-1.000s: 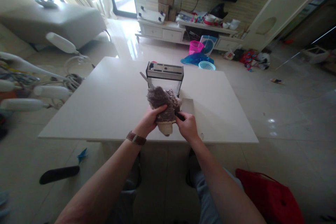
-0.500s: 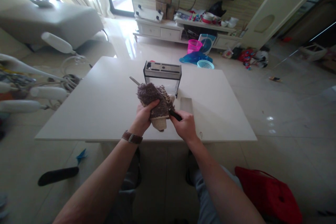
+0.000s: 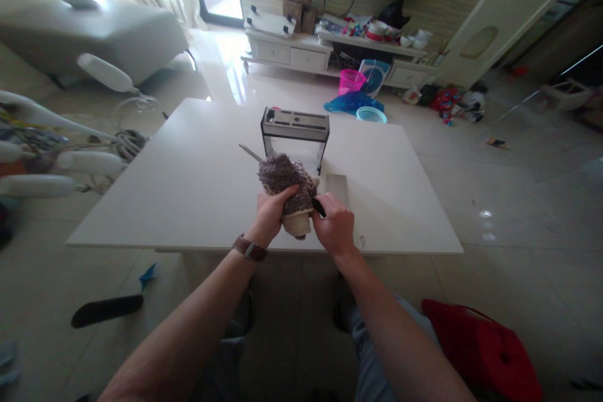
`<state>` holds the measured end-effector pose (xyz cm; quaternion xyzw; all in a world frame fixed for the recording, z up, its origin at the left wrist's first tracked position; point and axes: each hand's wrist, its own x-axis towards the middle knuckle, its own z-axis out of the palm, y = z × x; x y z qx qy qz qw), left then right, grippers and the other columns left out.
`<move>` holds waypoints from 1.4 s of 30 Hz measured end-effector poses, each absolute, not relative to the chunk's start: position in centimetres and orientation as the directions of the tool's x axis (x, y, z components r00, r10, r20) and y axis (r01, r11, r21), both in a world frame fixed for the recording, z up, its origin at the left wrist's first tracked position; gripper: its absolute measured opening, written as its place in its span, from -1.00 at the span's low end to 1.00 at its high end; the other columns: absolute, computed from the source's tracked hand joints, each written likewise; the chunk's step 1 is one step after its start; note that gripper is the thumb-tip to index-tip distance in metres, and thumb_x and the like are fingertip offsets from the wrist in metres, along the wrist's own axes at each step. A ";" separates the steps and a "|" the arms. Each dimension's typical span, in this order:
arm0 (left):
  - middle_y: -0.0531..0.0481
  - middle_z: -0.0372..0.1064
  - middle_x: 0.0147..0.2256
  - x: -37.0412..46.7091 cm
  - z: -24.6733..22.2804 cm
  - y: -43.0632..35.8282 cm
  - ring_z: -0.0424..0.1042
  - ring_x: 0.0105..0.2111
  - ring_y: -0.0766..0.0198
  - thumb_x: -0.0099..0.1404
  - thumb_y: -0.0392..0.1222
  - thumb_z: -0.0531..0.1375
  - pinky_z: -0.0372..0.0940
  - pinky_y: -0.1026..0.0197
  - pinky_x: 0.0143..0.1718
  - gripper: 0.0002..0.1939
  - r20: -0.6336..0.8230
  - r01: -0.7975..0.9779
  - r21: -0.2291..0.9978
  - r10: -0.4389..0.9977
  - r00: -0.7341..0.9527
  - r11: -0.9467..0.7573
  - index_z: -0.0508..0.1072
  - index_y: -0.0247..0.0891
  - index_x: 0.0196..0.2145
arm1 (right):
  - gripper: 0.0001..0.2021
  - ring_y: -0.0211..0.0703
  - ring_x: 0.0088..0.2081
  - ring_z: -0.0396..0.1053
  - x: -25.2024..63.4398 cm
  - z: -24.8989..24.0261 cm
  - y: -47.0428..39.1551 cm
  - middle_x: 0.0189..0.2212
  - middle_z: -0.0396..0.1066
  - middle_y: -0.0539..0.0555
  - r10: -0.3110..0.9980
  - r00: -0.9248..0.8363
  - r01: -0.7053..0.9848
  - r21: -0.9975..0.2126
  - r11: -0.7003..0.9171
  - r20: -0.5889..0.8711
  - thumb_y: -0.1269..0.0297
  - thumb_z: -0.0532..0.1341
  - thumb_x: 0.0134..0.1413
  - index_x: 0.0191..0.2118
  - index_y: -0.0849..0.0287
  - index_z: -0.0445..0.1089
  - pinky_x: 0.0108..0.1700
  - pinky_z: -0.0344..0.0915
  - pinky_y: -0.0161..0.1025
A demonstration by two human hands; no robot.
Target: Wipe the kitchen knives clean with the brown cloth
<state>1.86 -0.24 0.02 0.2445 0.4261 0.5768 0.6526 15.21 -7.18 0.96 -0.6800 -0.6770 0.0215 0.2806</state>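
Observation:
My left hand point(image 3: 273, 213) is closed round a shaggy brown-grey cloth point(image 3: 285, 177) with a beige part at its lower end, thumb pressed on top. My right hand point(image 3: 333, 223) grips a black handle at the cloth's right side. A thin grey blade point(image 3: 251, 152) pokes out of the cloth at the upper left, in line with that handle, so it looks like a knife; the cloth hides its middle. Just beyond stands a holder point(image 3: 295, 124) with a slotted grey top and black edges. A flat grey rectangular piece point(image 3: 336, 186) lies right of the cloth.
All this is over a white table point(image 3: 179, 188). A small ring-like item point(image 3: 362, 241) lies near its front edge. White padded arms with cables point(image 3: 108, 73) stand at the left. On the floor are a pink basket point(image 3: 351, 80), a light-blue basket point(image 3: 372, 115) and a red bag point(image 3: 480, 348).
Both hands, the cloth and the knife have shifted slightly right and a little nearer to me in view. The right hand is closer to the cloth, with less of the black handle showing.

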 end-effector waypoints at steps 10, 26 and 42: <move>-0.11 0.63 -0.14 -0.1 0.8 1.1 0.62 -0.13 0.04 -0.02 -0.27 0.50 0.53 -0.02 0.00 -0.53 -0.267 -0.671 0.705 0.963 0.049 0.230 0.55 -0.27 -0.11 | -0.88 -0.15 -0.31 0.40 15.0 0.6 -7.2 -0.29 0.47 0.05 0.908 0.169 0.878 -0.476 0.038 0.384 0.29 0.21 0.32 -0.23 0.08 0.50 -0.34 0.11 -0.29; -0.18 0.60 -0.06 -0.2 0.4 1.5 0.57 0.00 -0.08 0.12 -0.08 0.43 0.46 -0.16 0.09 -0.52 -0.300 -0.741 0.581 0.935 0.189 0.336 0.50 -0.27 -0.03 | -0.89 -0.12 -0.28 0.43 15.1 0.7 -7.3 -0.26 0.47 0.06 0.909 0.171 0.864 -0.500 0.046 0.380 0.24 0.24 0.32 -0.20 0.08 0.51 -0.30 0.17 -0.28; -0.13 0.57 0.01 -2.4 0.9 2.8 0.49 0.14 -0.15 0.23 0.04 0.35 0.42 -0.22 0.16 -0.54 -0.225 -0.782 0.562 0.960 0.169 0.269 0.49 -0.19 0.03 | -0.89 -0.12 -0.27 0.44 15.2 0.8 -7.4 -0.28 0.48 0.07 0.907 0.178 0.843 -0.534 0.060 0.382 0.23 0.27 0.30 -0.24 0.10 0.51 -0.28 0.20 -0.28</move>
